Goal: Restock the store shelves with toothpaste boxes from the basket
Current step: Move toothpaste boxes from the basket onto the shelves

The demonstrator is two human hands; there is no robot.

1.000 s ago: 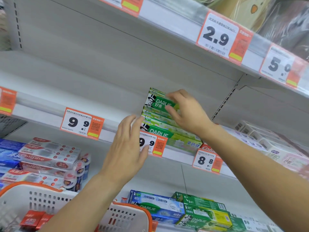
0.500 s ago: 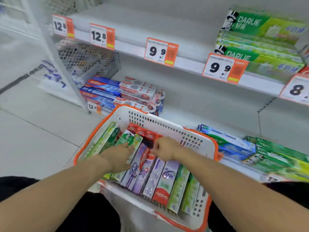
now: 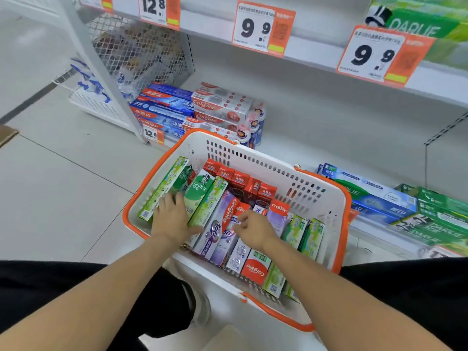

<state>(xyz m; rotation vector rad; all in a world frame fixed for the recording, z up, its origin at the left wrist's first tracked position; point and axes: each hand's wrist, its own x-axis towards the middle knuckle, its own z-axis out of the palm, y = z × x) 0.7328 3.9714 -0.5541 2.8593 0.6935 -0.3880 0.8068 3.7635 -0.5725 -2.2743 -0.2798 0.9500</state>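
A white basket with an orange rim (image 3: 255, 158) stands in front of me, filled with several toothpaste boxes. Green Darlie boxes (image 3: 200, 196) lie at its left, purple Colgate 360 boxes (image 3: 217, 231) in the middle, small red boxes (image 3: 239, 178) at the back. My left hand (image 3: 171, 219) rests flat on the green Darlie boxes with fingers spread, gripping nothing that I can see. My right hand (image 3: 254, 230) hovers over the purple and red Colgate boxes, fingers curled and touching their tops. A stack of green Darlie boxes (image 3: 425, 24) sits on the upper shelf at the right.
Blue and red-white Colgate packs (image 3: 202, 110) lie on the low shelf at the left, blue and green Darlie packs (image 3: 395, 201) at the right. Orange price tags (image 3: 263, 27) line the shelf edge. A wire rack (image 3: 136, 51) and tiled floor (image 3: 50, 186) lie to the left.
A second ago both hands were at the Darlie stack on the upper shelf. They have dropped into the basket, and since half a second ago my left hand slid onto the green boxes.
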